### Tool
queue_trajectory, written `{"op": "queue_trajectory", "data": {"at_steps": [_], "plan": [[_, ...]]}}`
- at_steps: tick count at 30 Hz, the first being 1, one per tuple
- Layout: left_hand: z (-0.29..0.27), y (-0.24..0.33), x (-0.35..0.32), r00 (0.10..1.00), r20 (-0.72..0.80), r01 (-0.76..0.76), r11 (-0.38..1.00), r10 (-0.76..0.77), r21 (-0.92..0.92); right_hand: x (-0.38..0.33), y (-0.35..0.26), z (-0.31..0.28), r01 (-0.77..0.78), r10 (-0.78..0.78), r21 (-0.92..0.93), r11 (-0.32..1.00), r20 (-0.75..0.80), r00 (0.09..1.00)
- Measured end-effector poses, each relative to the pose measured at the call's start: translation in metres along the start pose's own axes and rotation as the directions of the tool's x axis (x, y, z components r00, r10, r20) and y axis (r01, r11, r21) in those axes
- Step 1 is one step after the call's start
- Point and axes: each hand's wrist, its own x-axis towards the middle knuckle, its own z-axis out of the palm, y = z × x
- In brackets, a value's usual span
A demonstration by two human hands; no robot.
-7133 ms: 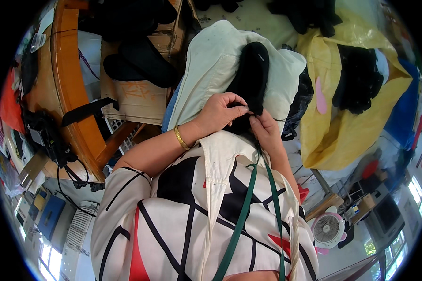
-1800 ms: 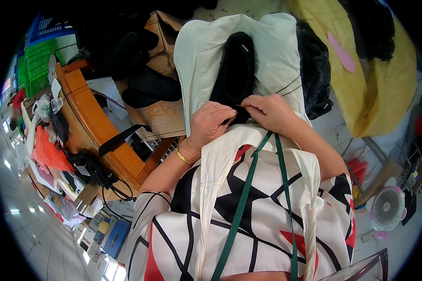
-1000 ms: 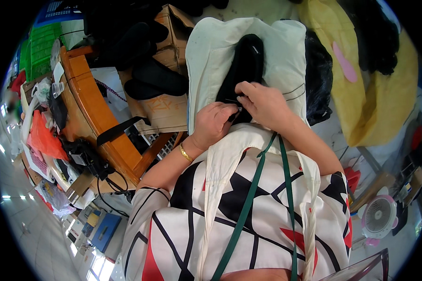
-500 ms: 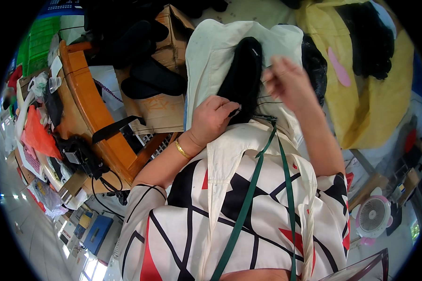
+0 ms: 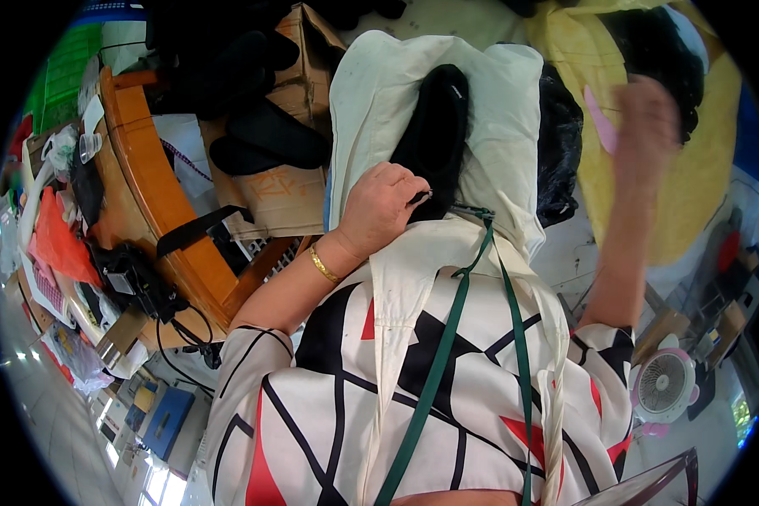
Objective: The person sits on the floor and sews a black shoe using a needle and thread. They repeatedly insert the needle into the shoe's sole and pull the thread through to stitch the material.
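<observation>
The nearer left hand (image 5: 381,202) pinches the shoe (image 5: 438,118), which stretches toward twelve o'clock; the right hand (image 5: 647,126), at three, is too blurred to tell.

The black shoe (image 5: 441,118) lies lengthwise on the pale cloth (image 5: 502,126) just in front of the person, its far end angled a little to the right. It's long and narrow, rounded at that far end, where I can make out a small pale mark. The left hand's (image 5: 384,207) fingers cover part of its near end.
</observation>
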Motion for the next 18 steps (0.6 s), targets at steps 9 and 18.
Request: {"op": "queue_trajectory", "data": {"at_steps": [9, 18], "plan": [[0.005, -0.003, -0.001, 0.995, -0.096, -0.001, 0.998, -0.005, -0.068, -0.123, 0.05, 0.041, 0.064, 0.333, -0.44, 0.896, 0.759, 0.559], [0.009, -0.006, -0.004, 0.99, -0.141, -0.009, 0.994, -0.007, -0.113, -0.136, 0.052, 0.035, 0.186, 0.309, -0.473, 0.861, 0.777, 0.548]]}}
